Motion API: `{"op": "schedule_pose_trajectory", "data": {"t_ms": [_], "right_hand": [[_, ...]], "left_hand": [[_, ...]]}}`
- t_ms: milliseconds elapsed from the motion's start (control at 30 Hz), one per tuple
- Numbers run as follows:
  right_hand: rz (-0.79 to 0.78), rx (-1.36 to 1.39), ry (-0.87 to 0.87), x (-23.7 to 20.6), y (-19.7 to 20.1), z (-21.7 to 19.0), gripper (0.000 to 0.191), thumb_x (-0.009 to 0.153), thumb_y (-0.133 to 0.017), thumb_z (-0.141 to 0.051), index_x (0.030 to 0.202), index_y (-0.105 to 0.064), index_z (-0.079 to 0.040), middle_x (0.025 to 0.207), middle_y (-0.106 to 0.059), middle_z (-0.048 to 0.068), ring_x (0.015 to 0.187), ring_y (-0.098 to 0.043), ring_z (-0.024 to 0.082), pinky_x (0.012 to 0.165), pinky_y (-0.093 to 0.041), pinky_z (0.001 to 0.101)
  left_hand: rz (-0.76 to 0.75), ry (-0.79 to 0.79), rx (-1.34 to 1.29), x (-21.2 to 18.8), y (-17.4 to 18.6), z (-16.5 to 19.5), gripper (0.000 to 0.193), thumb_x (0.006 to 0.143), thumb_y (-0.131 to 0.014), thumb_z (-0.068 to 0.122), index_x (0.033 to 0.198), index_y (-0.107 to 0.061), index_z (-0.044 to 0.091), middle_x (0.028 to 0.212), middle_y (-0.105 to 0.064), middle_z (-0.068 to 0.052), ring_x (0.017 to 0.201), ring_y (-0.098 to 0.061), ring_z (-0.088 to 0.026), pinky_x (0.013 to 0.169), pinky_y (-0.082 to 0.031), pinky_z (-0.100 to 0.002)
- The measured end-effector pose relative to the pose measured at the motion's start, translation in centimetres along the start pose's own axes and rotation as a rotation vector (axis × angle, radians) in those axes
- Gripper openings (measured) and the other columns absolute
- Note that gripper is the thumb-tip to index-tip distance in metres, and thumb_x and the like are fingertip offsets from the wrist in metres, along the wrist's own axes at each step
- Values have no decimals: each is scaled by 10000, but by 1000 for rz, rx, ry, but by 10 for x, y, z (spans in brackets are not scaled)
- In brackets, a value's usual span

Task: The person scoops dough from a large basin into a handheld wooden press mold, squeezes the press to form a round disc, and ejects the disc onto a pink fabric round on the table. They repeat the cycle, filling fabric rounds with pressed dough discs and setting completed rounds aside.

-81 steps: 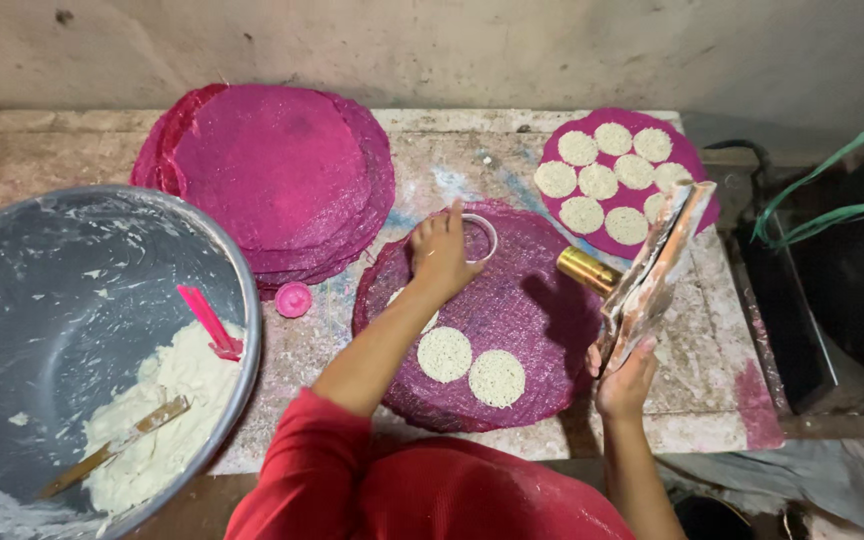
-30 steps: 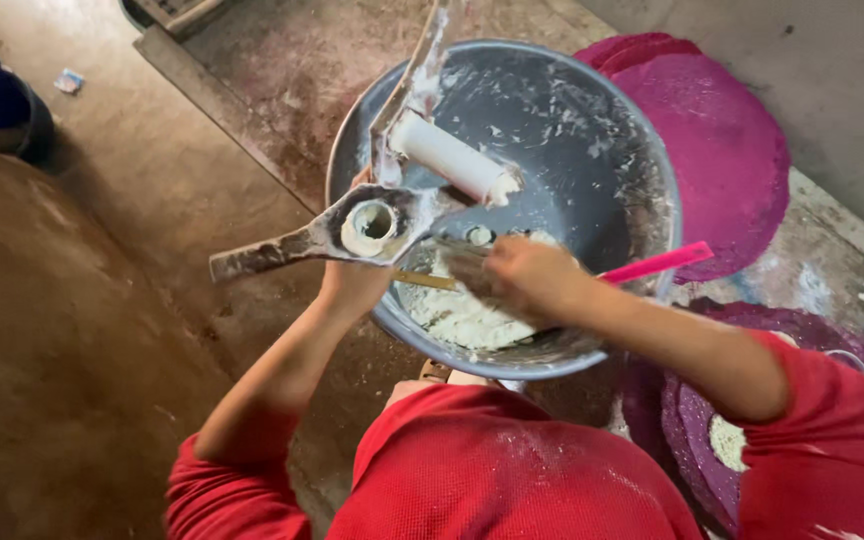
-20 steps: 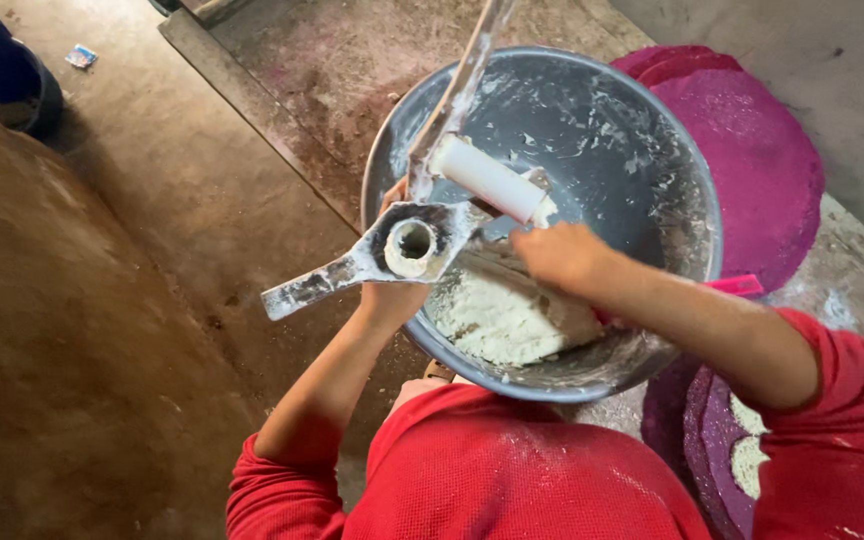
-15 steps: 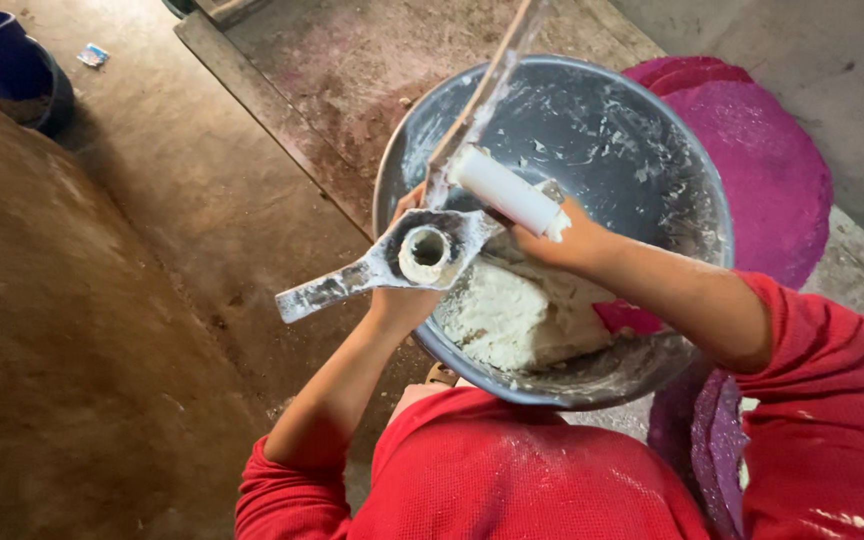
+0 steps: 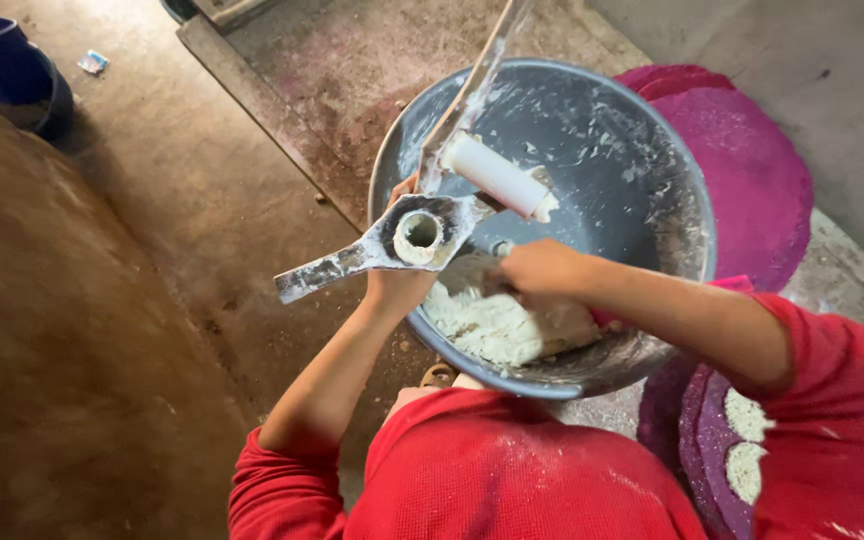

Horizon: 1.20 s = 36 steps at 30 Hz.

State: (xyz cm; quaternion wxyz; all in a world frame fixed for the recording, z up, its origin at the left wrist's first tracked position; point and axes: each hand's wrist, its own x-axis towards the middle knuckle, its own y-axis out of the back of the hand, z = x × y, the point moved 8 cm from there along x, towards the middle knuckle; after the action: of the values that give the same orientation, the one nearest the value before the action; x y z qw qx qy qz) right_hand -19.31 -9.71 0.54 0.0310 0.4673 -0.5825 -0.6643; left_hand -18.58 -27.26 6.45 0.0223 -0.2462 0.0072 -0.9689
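Press [image 5: 417, 238] in left hand [image 5: 399, 285], over bowl [image 5: 642, 150] rim. Right hand [image 5: 537, 275] on dough [image 5: 497, 325] inside bowl. Mats [image 5: 752, 190] behind right arm.

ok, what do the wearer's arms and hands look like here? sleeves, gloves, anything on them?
Both hands are bare: no gloves, no rings, watch or bands visible. The left hand and right hand carry smears of pale dough or flour. Both arms wear red long sleeves of a knit-looking top, pushed up so the forearms are bare. The red fabric is dusted with white flour specks across the chest and sleeves.
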Motion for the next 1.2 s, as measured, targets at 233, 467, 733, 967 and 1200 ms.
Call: {"op": "schedule_pose_trajectory", "data": {"t_ms": [233, 467, 733, 967, 1200], "right_hand": [[175, 474, -81, -138, 40, 31, 343, 925, -652, -364, 1178, -777, -168, 911, -808, 121, 761, -744, 268, 722, -573, 372], [303, 1199, 36, -212, 50, 56, 440, 957, -613, -340, 1242, -735, -29, 1109, -790, 107, 986, -676, 120, 862, -540, 297], [354, -336, -202, -206, 89, -33, 134, 1014, -599, -305, 1082, -680, -225, 816, -698, 42, 789, -712, 247, 664, -535, 399], [803, -364, -19, -263, 82, -51, 260, 775, -652, -108, 1033, -664, -138, 757, -626, 65, 601, -660, 237, 501, -509, 406], [1058, 454, -106, -218, 58, -8, 392, 1006, -620, -36, 1384, -629, -140, 1136, -766, 152, 830, -783, 236, 766, -639, 329]], "left_hand": [[36, -105, 234, 8, -4, 24, 420, 880, -850, 126, 1242, -663, 24, 1279, -665, -109, 1061, -674, -192, 957, -557, -308], [-264, -316, 627, -5, -65, 90, 587, 734, -830, 241, 1251, -669, 14, 1408, -593, -170, 1148, -649, -351, 870, -551, -432], [-474, -358, 630, -27, -123, 90, 544, 794, -785, 372, 1256, -666, 112, 1384, -620, -118, 1205, -638, -290, 996, -530, -475], [-475, 174, 359, -32, -108, 42, 324, 828, -753, 182, 1151, -770, 164, 1187, -787, -50, 1057, -767, -175, 960, -624, -323], [1, -264, 509, -10, -94, 73, 566, 789, -837, 94, 1306, -623, 7, 1331, -647, -227, 1083, -709, -308, 891, -611, -394]]}}
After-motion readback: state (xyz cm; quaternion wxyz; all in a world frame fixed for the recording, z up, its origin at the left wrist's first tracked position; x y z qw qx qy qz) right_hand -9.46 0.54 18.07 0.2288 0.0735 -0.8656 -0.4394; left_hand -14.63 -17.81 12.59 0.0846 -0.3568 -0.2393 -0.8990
